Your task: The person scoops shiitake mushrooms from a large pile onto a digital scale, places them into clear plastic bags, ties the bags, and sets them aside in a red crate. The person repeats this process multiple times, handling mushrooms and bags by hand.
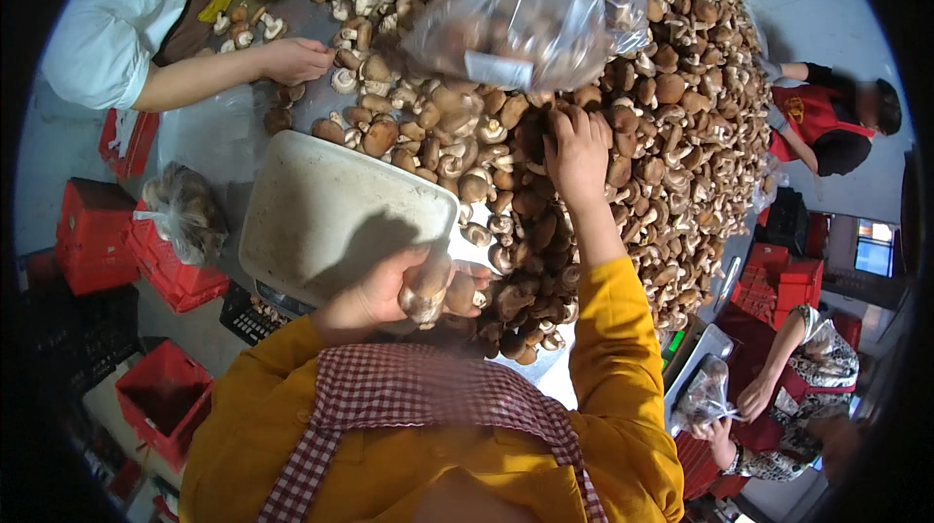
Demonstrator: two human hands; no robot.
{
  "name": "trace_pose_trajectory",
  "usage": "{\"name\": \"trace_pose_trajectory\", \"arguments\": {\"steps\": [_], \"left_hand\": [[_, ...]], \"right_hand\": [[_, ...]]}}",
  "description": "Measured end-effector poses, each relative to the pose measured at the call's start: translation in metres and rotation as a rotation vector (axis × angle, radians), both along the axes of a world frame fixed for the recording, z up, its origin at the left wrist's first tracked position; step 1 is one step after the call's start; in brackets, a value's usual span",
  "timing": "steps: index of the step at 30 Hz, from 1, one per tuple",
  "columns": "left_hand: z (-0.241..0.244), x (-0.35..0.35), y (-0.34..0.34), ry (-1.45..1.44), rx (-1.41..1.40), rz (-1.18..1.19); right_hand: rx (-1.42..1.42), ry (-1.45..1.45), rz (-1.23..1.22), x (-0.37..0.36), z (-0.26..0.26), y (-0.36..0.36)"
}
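Observation:
In my left hand (383, 289) lie several brown mushrooms (425, 289), cupped over the near edge of a pale rectangular scale tray (336, 194). Further right, my right hand (580, 151) reaches into the large heap of mushrooms (675, 158), its fingertips down among dark caps; whether they grip one is hidden. Just beyond those fingers, a clear plastic bag of mushrooms (525, 27) with a white label rests on the heap. Loose mushrooms lie between the tray and my right arm.
At upper left a co-worker's hand (299, 61) is near loose mushrooms. Another person at lower right handles a bagged portion (704, 388) by a scale. One more person stands at far right. Red crates (164, 399) and a tied bag (186, 213) are at left.

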State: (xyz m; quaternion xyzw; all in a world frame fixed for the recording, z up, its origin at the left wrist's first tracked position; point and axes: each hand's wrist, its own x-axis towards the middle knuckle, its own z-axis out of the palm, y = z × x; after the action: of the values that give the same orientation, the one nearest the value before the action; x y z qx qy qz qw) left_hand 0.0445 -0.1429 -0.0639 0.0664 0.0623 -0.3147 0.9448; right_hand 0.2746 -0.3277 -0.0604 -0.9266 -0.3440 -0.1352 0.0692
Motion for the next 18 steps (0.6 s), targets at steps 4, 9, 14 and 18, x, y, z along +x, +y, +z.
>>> {"name": "trace_pose_trajectory", "arguments": {"steps": [4, 9, 14, 18], "left_hand": [[0.002, 0.012, -0.004, -0.003, 0.011, 0.077], [0.003, 0.007, -0.003, 0.018, -0.176, 0.051], [-0.001, -0.006, 0.011, -0.194, -0.296, 0.140], [0.000, -0.019, 0.026, 0.027, -0.218, 0.159]], "right_hand": [[0.314, 0.257, 0.024, -0.037, 0.052, -0.004], [0.394, 0.588, 0.505, -0.109, 0.099, 0.029], [0.534, 0.748, 0.513, -0.093, 0.083, 0.086], [0.575, 0.795, 0.623, -0.055, 0.038, 0.174]]}}
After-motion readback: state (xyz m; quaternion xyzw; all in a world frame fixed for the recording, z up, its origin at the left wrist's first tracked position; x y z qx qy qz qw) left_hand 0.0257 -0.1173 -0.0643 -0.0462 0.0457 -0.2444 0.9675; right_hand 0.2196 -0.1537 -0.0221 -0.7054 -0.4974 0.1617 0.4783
